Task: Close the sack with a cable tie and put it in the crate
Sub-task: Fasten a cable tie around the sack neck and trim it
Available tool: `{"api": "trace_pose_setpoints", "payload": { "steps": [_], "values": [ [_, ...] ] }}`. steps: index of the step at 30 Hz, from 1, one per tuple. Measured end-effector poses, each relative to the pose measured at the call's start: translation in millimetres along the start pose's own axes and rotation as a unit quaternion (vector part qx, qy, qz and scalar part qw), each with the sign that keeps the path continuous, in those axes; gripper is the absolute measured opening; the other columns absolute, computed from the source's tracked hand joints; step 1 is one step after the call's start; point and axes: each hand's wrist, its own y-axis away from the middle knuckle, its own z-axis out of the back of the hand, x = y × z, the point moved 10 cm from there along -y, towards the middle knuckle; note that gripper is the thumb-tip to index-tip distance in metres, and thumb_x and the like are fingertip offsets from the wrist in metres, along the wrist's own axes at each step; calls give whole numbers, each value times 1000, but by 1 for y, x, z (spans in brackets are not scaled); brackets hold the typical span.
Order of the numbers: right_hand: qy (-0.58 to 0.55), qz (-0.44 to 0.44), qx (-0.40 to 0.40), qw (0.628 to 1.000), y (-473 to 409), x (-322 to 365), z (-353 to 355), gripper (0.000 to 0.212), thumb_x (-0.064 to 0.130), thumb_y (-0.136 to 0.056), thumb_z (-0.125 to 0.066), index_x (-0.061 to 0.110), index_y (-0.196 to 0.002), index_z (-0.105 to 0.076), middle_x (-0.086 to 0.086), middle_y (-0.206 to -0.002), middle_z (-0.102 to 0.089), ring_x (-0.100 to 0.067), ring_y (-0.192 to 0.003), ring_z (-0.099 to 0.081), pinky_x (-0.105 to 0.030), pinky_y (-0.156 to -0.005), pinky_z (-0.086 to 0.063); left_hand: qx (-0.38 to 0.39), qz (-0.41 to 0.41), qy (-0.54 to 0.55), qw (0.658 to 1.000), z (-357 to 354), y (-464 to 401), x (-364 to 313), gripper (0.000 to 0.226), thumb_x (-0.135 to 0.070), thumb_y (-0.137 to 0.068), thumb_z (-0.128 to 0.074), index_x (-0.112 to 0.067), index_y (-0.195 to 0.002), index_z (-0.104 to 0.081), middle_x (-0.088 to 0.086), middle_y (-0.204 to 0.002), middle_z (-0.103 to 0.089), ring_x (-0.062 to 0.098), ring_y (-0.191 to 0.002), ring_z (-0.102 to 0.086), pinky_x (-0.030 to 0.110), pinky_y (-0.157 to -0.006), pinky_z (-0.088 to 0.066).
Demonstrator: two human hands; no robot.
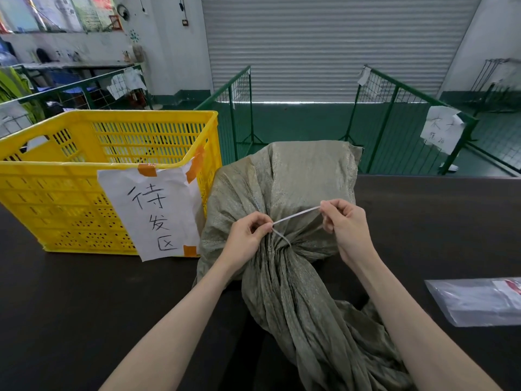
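Sack neck bunched toward camera on dark table, cable tie looped round it.
L hand pinches tie head at neck; R hand pinches free tail, both closed. Tail's long axis runs up-right from L to R, so tightening pull likely goes rightward. Yellow crate sits just left of sack, nearer L hand.

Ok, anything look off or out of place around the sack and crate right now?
Only one small thing: the paper label on the yellow crate hangs crooked, its lower edge drooping below the crate's base. Otherwise fine: the cable tie loops the sack neck, left hand at the neck, right hand pulling the tail.
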Motion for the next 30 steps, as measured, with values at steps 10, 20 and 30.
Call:
{"api": "trace_pose_setpoints", "payload": {
  "steps": [10, 20, 30],
  "values": [
    [112, -31, 13, 993, 13, -17, -29, 47, 43, -88, -59, 14, -51, -54, -1, -45, -47, -11, -43, -41, -25, -49, -35, -15, -71, -31, 997, -6, 8, -30, 8, -9, -90, -61, -16, -86, -64, -7, -77, -63, 0, -73, -56, 15, -72, -43],
    [245, 58, 11, 968, 11, -2, -41, 52, 27, -97, -48, 18, -46, -45, 5, -43, -42, -11, -47, -41, -31, -59, -34, -12, -106, -68, 992, -15, 6, -34, 7, -15, -90, -62, -12, -89, -69, -2, -82, -65, -2, -76, -55, 11, -72, -40],
    [187, 35, -66, 980, -3, 3, 11, 51, 31, -95, -50, 16, -47, -42, -2, -47, -36, -18, -47, -35, -32, -54, -31, 4, -93, -87, 992, -20, 4, -16, 9, -15, -90, -63, -12, -90, -71, 1, -86, -68, 10, -82, -61, 21, -76, -46]
  ]
}}
